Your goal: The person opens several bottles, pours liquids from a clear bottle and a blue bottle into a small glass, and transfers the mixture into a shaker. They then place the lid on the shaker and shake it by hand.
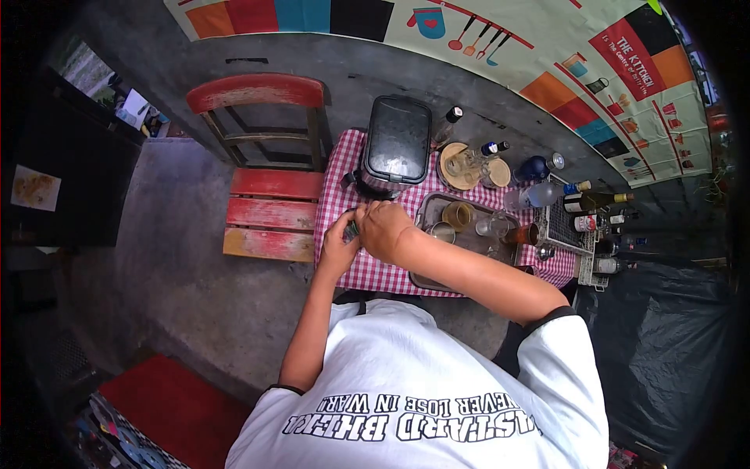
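Observation:
My left hand (339, 245) and my right hand (384, 228) meet over the near left part of the checked table. Closed fingers of both hands are around a small greenish, glass-like object (353, 230), mostly hidden between them; its kind cannot be made out. Just beyond my hands stands a container with a black lid (398, 137). To the right of my right hand lies a tray (426, 205) holding an amber glass (458, 214), a clear glass (442, 232) partly behind my forearm, and a brown glass (525, 234).
A red-and-white checked tablecloth (332, 195) covers the table. Bottles stand on round wooden boards (455, 176) at the back. Farther right are a blue bottle (535, 168) and a wire rack (562, 227) beside several bottles. A red wooden chair (273, 207) stands left.

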`<move>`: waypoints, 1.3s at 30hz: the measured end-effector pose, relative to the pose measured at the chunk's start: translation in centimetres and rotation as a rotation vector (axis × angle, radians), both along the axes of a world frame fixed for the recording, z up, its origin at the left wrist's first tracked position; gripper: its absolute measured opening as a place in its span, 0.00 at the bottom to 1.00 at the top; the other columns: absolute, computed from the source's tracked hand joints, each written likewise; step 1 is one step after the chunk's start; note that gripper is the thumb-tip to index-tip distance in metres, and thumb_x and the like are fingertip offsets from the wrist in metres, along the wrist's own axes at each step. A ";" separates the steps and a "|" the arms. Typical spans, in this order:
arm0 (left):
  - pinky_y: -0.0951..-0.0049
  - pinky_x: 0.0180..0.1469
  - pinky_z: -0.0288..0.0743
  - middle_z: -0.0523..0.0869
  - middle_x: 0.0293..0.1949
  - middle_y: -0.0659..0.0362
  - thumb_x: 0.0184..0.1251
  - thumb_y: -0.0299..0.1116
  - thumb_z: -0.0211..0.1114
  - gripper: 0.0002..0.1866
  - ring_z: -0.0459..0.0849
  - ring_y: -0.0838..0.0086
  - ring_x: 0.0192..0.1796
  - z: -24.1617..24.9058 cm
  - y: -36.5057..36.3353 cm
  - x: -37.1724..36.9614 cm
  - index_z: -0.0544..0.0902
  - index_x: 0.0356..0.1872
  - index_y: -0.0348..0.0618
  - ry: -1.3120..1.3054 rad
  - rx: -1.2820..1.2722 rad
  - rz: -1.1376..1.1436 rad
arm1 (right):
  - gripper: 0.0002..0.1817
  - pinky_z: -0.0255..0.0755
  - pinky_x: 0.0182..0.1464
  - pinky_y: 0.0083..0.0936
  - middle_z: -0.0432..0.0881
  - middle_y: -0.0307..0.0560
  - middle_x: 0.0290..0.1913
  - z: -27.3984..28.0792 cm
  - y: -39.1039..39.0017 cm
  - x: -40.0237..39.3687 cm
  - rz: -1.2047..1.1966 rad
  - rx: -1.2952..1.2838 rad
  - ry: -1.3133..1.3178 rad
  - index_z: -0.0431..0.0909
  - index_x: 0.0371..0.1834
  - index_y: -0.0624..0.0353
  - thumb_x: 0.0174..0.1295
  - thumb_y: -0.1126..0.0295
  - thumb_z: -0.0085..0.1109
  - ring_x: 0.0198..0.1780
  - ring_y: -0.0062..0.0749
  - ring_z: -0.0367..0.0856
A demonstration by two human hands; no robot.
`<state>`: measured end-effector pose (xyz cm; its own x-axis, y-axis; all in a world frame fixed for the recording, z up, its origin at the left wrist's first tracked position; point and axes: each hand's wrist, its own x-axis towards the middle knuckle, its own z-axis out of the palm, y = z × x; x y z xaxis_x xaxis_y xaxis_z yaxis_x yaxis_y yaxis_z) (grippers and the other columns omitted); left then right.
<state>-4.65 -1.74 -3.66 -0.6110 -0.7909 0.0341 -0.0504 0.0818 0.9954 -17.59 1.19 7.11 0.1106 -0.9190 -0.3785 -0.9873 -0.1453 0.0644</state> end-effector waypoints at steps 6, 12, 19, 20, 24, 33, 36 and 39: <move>0.70 0.59 0.73 0.86 0.49 0.53 0.58 0.20 0.67 0.22 0.83 0.68 0.55 0.0 -0.1 0.0 0.77 0.57 0.36 0.008 0.039 0.001 | 0.23 0.79 0.44 0.35 0.82 0.63 0.45 -0.4 0.0 0.1 -0.001 0.013 -0.007 0.70 0.56 0.73 0.64 0.65 0.51 0.46 0.48 0.85; 0.70 0.57 0.73 0.86 0.49 0.53 0.59 0.21 0.67 0.21 0.84 0.69 0.52 -0.3 -0.3 0.3 0.78 0.56 0.37 -0.058 -0.004 -0.028 | 0.25 0.79 0.44 0.35 0.83 0.62 0.45 -0.5 -0.1 0.4 -0.068 0.034 -0.050 0.68 0.59 0.74 0.65 0.64 0.51 0.45 0.47 0.85; 0.70 0.58 0.73 0.86 0.52 0.53 0.60 0.21 0.66 0.21 0.82 0.72 0.55 0.9 0.0 -0.1 0.79 0.56 0.36 -0.087 0.036 0.031 | 0.28 0.79 0.42 0.35 0.83 0.60 0.45 -0.5 -0.3 2.1 -0.260 0.012 -0.001 0.67 0.64 0.70 0.65 0.63 0.50 0.43 0.45 0.85; 0.70 0.58 0.73 0.86 0.53 0.52 0.61 0.22 0.66 0.21 0.82 0.71 0.56 0.9 0.0 0.0 0.78 0.57 0.36 -0.106 0.034 0.037 | 0.29 0.79 0.42 0.35 0.83 0.60 0.45 -0.3 -0.3 2.2 -0.256 0.021 0.003 0.66 0.66 0.70 0.64 0.63 0.50 0.43 0.44 0.85; 0.70 0.57 0.73 0.86 0.51 0.52 0.61 0.22 0.65 0.19 0.82 0.71 0.55 0.1 0.1 -0.1 0.79 0.55 0.36 -0.097 0.001 0.053 | 0.31 0.79 0.42 0.35 0.81 0.62 0.47 0.4 0.7 1.6 -0.238 -0.010 -0.041 0.65 0.67 0.71 0.63 0.63 0.51 0.43 0.44 0.84; 0.75 0.51 0.75 0.85 0.42 0.57 0.59 0.25 0.70 0.17 0.82 0.76 0.46 1.0 -0.8 0.0 0.79 0.50 0.37 -0.057 0.045 -0.075 | 0.30 0.72 0.60 0.40 0.80 0.62 0.56 -2.1 -1.4 -6.4 -0.165 0.283 -0.729 0.66 0.71 0.60 0.70 0.54 0.49 0.58 0.51 0.80; 0.72 0.55 0.75 0.86 0.47 0.55 0.59 0.28 0.72 0.20 0.83 0.74 0.50 0.8 -0.8 0.0 0.80 0.52 0.38 -0.012 0.033 -0.078 | 0.43 0.64 0.68 0.37 0.68 0.69 0.68 -2.8 -0.4 -7.8 -0.284 0.318 -1.029 0.62 0.74 0.62 0.66 0.39 0.50 0.69 0.52 0.70; 0.69 0.59 0.74 0.85 0.51 0.53 0.59 0.29 0.72 0.23 0.83 0.68 0.54 0.9 -0.7 0.0 0.79 0.56 0.37 -0.031 0.006 -0.091 | 0.54 0.61 0.71 0.36 0.53 0.59 0.78 -5.9 0.5 -7.9 -0.489 0.336 -1.156 0.40 0.81 0.59 0.65 0.35 0.52 0.74 0.47 0.62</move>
